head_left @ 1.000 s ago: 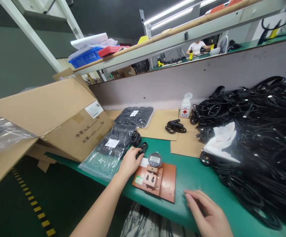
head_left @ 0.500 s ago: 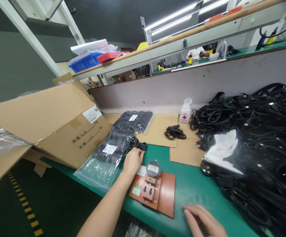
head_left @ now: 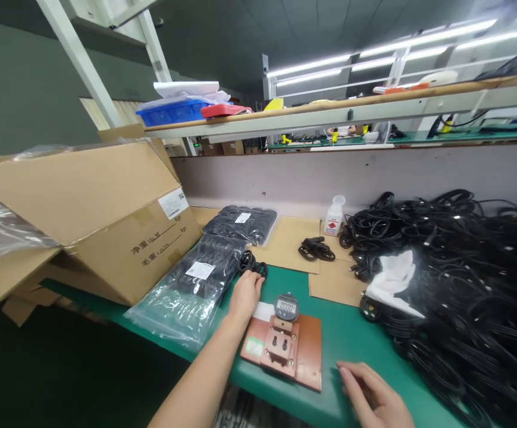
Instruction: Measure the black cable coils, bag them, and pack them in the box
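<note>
My left hand point(head_left: 246, 293) reaches over the green bench and its fingers curl round a small coiled black cable point(head_left: 250, 263) lying beside a clear bag of cables point(head_left: 196, 285). Just right of that hand stands a brown fixture plate point(head_left: 308, 351) with a round digital gauge point(head_left: 287, 307) at its back edge. My right hand point(head_left: 374, 398) rests low on the bench point(head_left: 351, 333) in front of me, fingers loosely spread, holding nothing.
A big heap of black cables point(head_left: 463, 279) with a white cloth point(head_left: 394, 276) fills the right side. An open cardboard box point(head_left: 102, 220) lies at left. A second cable bag point(head_left: 243, 223), a loose coil point(head_left: 316, 249) and a white bottle point(head_left: 334, 216) sit by the back wall.
The camera has tilted up and the view shifted. My left hand slid forward onto the small coiled cable. My right hand stayed low on the bench.
</note>
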The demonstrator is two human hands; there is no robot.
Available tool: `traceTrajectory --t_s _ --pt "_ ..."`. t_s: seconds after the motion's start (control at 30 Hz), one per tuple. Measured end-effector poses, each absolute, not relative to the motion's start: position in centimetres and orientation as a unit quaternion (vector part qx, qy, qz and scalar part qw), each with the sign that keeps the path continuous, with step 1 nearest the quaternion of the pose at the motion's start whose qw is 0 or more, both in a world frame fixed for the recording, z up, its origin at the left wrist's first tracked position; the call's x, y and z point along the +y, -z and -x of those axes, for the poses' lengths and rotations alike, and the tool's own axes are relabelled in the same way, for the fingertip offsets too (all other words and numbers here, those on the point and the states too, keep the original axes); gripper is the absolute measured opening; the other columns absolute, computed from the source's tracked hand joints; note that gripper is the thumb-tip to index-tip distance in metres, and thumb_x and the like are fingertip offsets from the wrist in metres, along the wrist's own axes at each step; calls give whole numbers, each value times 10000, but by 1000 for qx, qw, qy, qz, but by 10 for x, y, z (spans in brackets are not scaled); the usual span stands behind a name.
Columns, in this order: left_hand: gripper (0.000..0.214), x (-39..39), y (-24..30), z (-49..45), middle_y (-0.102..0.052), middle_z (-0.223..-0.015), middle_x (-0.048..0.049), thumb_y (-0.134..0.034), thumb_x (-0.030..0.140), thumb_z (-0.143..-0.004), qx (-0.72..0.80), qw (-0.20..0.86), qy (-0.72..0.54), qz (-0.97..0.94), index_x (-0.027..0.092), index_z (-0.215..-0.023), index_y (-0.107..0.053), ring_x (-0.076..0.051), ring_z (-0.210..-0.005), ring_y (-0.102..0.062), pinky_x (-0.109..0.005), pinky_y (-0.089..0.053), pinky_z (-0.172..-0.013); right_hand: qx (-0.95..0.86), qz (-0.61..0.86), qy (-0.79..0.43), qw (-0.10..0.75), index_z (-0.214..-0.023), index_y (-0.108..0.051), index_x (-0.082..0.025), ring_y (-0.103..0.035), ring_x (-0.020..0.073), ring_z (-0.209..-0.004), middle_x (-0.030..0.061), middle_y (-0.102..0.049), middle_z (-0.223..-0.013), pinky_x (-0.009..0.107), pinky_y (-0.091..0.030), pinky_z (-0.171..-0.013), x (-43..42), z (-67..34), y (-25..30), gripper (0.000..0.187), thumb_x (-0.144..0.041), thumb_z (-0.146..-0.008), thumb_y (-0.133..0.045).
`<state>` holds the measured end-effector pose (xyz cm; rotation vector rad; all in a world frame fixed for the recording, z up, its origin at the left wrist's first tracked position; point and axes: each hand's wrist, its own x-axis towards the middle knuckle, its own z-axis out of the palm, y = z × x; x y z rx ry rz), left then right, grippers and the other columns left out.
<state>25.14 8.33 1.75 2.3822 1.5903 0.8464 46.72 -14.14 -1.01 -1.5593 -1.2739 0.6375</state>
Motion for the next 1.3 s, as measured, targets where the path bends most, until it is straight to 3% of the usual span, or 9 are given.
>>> traceTrajectory --t_s 0.17,0.3,0.4,0.53,0.67,0.97,1.1,1.3 --pt "162 89 -11 -247 -600 -764 -22 -556 203 -886 506 113 -331 -789 182 -760 -656 -165 -680 -603 -278 -449 -665 -488 650 -273 515 -860 -741 -173 -685 204 -636 76 -720 -767 232 -568 -581 -142 -457 -1 387 -536 -837 -610" --pt "167 90 -7 -247 -587 -734 -11 -548 209 -881 482 142 -366 -784 183 -750 -648 -149 -632 -579 -263 -447 -637 -495 656 -301 484 -849 -732 -140 -656 201 -576 60 -681 -633 259 -544 -522 -126 -457 -19 463 -566 -864 -551" --pt "174 90 -6 -246 -587 -725 -7 -526 229 -890 467 159 -391 -777 186 -771 -644 -141 -618 -575 -251 -450 -627 -539 670 -233 454 -850 -726 -132 -655 208 -612 60 -686 -654 301 -543 -590 -81 -467 -35 437 -513 -895 -517" --pt "179 90 -7 -245 -599 -713 -5 -514 250 -889 449 170 -414 -774 192 -777 -641 -142 -616 -572 -246 -442 -619 -517 706 -144 462 -977 -698 -124 -660 261 -952 132 -713 -1013 396 -507 -875 10 -487 -49 289 -377 -892 -587" --pt "191 89 -9 -243 -567 -650 7 -498 243 -881 442 171 -432 -768 196 -755 -633 -147 -587 -546 -251 -418 -590 -486 735 -95 463 -1173 -596 -166 -587 248 -1112 94 -588 -1260 475 -481 -949 71 -501 -50 279 -315 -937 -593" --pt "180 88 -9 -242 -567 -647 8 -514 251 -864 424 200 -458 -755 204 -737 -632 -143 -575 -529 -255 -407 -586 -410 737 -182 506 -1169 -591 -160 -628 221 -1009 84 -612 -1191 426 -542 -856 58 -515 -36 266 -303 -944 -589" --pt "185 89 -17 -243 -618 -691 -13 -520 287 -868 410 227 -481 -741 197 -761 -642 -150 -594 -547 -264 -435 -605 -390 679 -277 557 -1096 -608 -136 -661 182 -868 62 -660 -1030 362 -566 -754 18 -503 -47 255 -340 -945 -582" --pt "302 50 -68 -244 -710 -884 -64 -460 380 -923 377 316 -493 -718 173 -954 -678 -187 -791 -653 -278 -519 -717 -405 576 -420 573 -914 -683 -138 -608 133 -578 33 -679 -712 225 -483 -498 -64 -454 -70 395 -478 -727 -759"
